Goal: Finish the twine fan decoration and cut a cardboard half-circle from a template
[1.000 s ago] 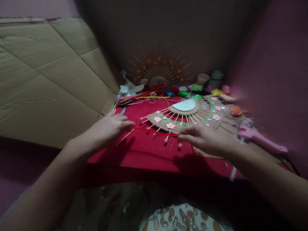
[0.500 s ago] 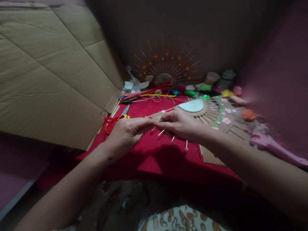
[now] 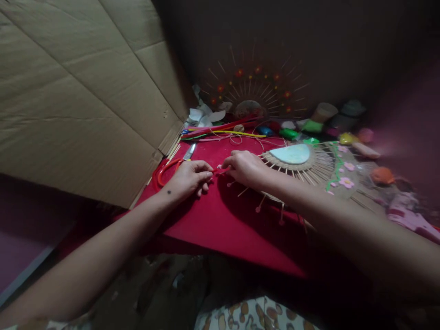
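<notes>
Between my hands runs a short red strip (image 3: 220,171), its exact kind too small to make out. My left hand (image 3: 193,178) pinches one end between thumb and fingers, with the other fingers curled beneath. At the opposite end, my right hand (image 3: 244,168) is closed on the strip, fingers bent and palm down. Under and beyond my right forearm lies a half-round fan-like craft piece (image 3: 299,172) of thin sticks and twine. It carries a pale blue half disc (image 3: 291,153) and pink flowers (image 3: 346,182) on a green vine. Red-handled scissors (image 3: 158,176) rest beside my left hand.
A big cardboard sheet (image 3: 85,101) leans along the left. At the back lie colourful fuzzy stems (image 3: 227,133), packs of coloured clay (image 3: 288,134) and a twine ball (image 3: 238,128). A pink glue gun (image 3: 410,220) is at right. A stick sunburst (image 3: 249,107) stands behind.
My hands have moved apart, exposing the red strip between them. The view has turned slightly left, so the table items appear farther right.
</notes>
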Demonstrator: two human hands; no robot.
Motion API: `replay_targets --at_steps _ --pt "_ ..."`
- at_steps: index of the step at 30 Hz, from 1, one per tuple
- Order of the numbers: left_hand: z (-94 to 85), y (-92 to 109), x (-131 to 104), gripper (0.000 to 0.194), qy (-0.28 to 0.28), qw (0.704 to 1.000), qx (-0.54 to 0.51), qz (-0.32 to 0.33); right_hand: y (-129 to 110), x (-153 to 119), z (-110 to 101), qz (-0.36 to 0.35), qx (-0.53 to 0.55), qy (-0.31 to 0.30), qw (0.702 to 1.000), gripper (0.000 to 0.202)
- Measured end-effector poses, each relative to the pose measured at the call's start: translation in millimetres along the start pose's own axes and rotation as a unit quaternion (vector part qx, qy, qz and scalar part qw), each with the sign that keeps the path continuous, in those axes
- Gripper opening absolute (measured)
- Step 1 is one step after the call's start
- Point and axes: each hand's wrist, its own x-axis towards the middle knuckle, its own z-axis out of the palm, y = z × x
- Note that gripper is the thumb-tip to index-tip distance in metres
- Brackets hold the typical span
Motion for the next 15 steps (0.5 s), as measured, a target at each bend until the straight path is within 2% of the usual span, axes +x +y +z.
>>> replay_targets --at_steps 4,10,15 --pt "0.1 1 1 0.002 -0.019 1.0 0.009 -0.004 -3 5 6 -0.022 -0.043 -0.01 0.999 0.02" --pt "1.4 0 6 0.009 -0.045 0.995 0.087 -0.002 0 2 12 -0.052 -0.037 0.004 0.998 0.019" --pt "3.4 -2 10 0.011 -0.055 0.994 0.097 0.008 0 3 15 -0.054 -0.048 0.006 0.997 0.021"
